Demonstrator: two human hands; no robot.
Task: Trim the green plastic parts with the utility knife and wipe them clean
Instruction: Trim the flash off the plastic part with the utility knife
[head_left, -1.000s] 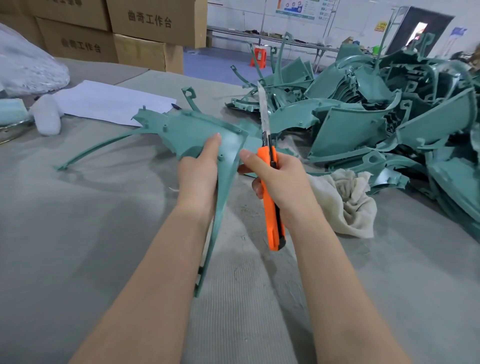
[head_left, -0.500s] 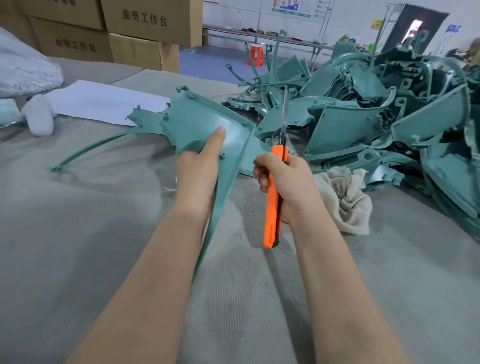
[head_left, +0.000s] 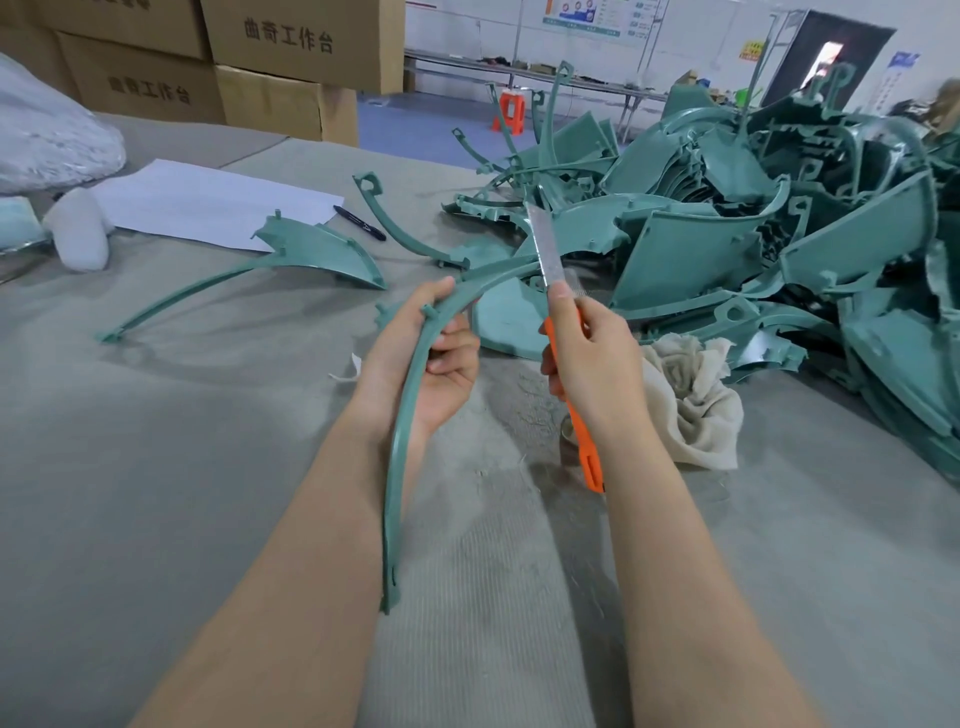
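The left hand (head_left: 436, 364) grasps a long curved green part (head_left: 400, 467) at the centre of the frame, fingers wrapped round its narrow rim, palm towards the camera. This probably keeps the rim steady and turned up for trimming. The right hand (head_left: 592, 358) is clenched round the orange knife (head_left: 584, 449), whose long blade (head_left: 545, 244) points up and away and meets the far end of the rim just above the hands, likely to shave off flash there. A rag (head_left: 691, 410) lies bunched on the table (head_left: 156, 493) just right of the knife, handy for wiping, with the heap of green parts (head_left: 753, 234) at the upper right. Half a second ago the left hand showed its back, thumb on the part's broad face, and the blade stood clear to the right. Now the part is turned edge-on and the blade is on it.
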